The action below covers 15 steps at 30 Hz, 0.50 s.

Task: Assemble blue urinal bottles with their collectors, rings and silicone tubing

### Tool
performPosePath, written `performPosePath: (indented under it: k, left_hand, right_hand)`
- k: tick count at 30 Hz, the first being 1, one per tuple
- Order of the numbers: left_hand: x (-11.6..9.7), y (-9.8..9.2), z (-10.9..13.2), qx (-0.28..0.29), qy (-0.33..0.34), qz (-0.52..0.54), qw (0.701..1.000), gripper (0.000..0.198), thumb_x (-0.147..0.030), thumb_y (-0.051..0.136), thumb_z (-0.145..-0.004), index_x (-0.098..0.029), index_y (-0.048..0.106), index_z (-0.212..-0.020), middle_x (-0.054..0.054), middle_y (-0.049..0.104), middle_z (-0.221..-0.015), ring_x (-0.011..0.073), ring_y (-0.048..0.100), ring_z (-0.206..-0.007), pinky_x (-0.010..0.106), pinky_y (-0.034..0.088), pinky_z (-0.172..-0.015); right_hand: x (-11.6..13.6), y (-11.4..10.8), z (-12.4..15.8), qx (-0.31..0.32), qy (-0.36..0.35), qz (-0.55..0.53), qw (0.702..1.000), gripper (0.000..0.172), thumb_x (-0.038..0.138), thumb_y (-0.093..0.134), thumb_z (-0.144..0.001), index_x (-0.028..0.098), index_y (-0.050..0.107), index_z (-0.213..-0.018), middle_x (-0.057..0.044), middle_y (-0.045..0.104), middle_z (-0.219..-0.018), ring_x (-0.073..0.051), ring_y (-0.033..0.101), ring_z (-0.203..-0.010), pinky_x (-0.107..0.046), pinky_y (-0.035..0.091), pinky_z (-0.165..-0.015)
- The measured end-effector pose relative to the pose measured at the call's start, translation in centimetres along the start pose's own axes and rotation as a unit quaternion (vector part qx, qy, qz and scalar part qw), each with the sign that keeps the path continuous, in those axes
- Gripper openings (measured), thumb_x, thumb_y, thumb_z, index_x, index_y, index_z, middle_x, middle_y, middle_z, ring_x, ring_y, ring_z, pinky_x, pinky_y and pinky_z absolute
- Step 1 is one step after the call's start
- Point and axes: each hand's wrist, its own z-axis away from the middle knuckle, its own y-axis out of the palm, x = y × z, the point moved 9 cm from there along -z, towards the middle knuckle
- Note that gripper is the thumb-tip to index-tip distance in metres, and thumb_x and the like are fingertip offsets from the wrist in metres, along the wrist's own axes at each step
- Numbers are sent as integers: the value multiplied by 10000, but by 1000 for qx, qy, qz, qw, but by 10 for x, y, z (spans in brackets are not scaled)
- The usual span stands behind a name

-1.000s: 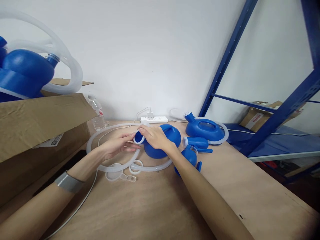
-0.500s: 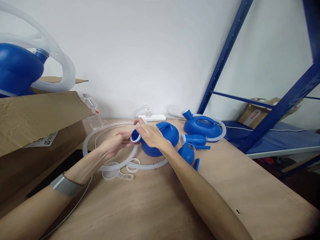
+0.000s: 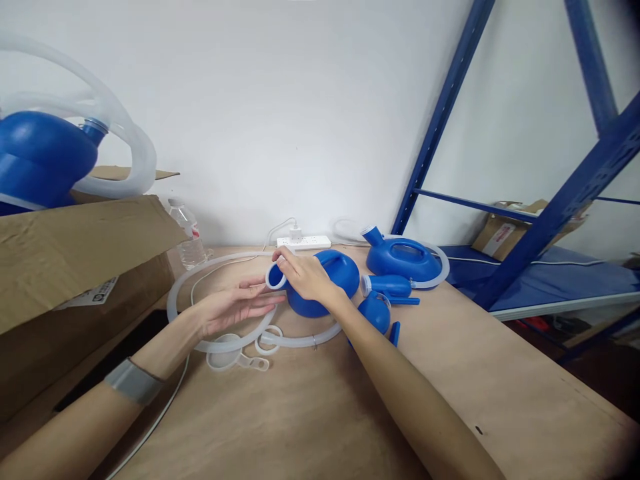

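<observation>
A blue plastic urinal bottle (image 3: 341, 275) with a loop handle rests on the table, its round mouth facing me. Around that mouth sits a white ring (image 3: 268, 277). My right hand (image 3: 306, 275) is wrapped over the bottle's neck from above. Just left of the mouth is my left hand (image 3: 235, 308), fingers stretched out and apart; it holds nothing, and whether a fingertip touches the ring I cannot tell. Below it lie a clear plastic hose (image 3: 207, 346), a loose white ring (image 3: 269, 351) and a translucent round cap with a strap (image 3: 224, 361).
Another blue bottle (image 3: 400, 260) with a hose stands at right, near smaller blue parts (image 3: 375, 312). A cardboard box (image 3: 90, 250) with a blue bottle (image 3: 45, 157) on top fills the left. A water bottle (image 3: 189, 243) and power strip (image 3: 313, 242) stand by the wall; a blue shelf (image 3: 530, 280) is at right.
My left hand has let go of the bottle's mouth, moved slightly left and down, and its fingers have straightened. My right hand stays on the neck. The view has tilted slightly.
</observation>
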Motion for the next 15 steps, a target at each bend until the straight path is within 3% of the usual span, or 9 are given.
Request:
performPosePath:
  k: [4,15]
  left_hand:
    - [4,-6,-5,-56,7,31,998,159,-207,731,-941,-152,781,-1081,147,781,-1247,269,721,-1244,318,589,-1076]
    - [0,-5,-10,-114,17,50,992,227,-14,586,-963,-95,796,-991,110,832,-1009,194,808,-958,253,641,-949]
  right_hand:
    - [1,-2,1,-4,6,2,1000,339,316,259,-1141,214,558,-1266,-37,759,-955,-233,720,-937,-296,406,-780]
    - [2,0,-1,-32,1,23,999,323,308,283,-1123,206,514,-1324,-6,674,-788,-243,674,-754,-302,379,-705]
